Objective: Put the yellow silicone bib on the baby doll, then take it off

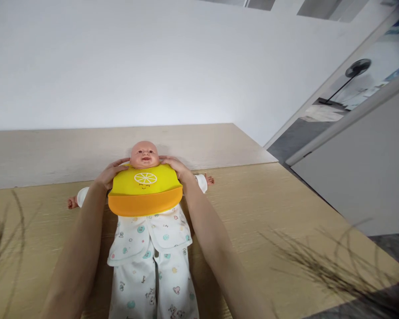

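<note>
A baby doll (145, 154) in white patterned pyjamas (153, 257) lies on its back on a wooden table (269, 208), head away from me. A yellow and orange silicone bib (145, 190) with a lemon drawing covers its chest. My left hand (110, 173) rests at the doll's left-side shoulder, fingers curled round the bib's top corner by the neck. My right hand (177, 167) does the same at the other shoulder, fingers closed on the bib's upper edge. Both forearms reach along either side of the doll.
A white wall stands behind the table. The table's right edge runs diagonally; beyond it is grey floor and a white partition (362, 177). A floor fan (347, 79) stands far right. Blurred dark strands hang near the lens at the lower left and right.
</note>
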`<state>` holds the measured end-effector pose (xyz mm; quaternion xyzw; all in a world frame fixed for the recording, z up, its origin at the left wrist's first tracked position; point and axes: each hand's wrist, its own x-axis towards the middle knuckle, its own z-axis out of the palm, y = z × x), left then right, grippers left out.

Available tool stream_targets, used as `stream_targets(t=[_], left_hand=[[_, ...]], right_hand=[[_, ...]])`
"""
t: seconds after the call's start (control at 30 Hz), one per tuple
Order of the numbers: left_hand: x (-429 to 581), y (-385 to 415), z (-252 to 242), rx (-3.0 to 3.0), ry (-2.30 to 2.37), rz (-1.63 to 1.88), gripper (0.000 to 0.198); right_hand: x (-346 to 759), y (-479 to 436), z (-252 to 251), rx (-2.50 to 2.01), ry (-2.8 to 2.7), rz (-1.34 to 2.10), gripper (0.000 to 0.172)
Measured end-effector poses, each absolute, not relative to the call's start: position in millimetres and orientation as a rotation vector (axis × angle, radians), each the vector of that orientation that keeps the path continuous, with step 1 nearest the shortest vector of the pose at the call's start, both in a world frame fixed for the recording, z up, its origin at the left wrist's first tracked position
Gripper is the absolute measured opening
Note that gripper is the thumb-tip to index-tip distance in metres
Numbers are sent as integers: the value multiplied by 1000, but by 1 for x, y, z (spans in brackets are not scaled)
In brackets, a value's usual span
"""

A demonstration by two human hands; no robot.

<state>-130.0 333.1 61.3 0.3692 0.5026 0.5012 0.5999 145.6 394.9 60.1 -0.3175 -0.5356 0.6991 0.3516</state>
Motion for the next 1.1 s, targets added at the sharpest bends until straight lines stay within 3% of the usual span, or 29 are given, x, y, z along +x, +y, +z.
stream_targets(t=[0.77,1.1], left_hand=[[-113,328,64,827,1158,1254,82],[-112,328,64,809,1190,1250,86]], right_hand=[[144,392,56,-970,-1275,1706,33],[144,409,36,-815,-1218,1886,61]])
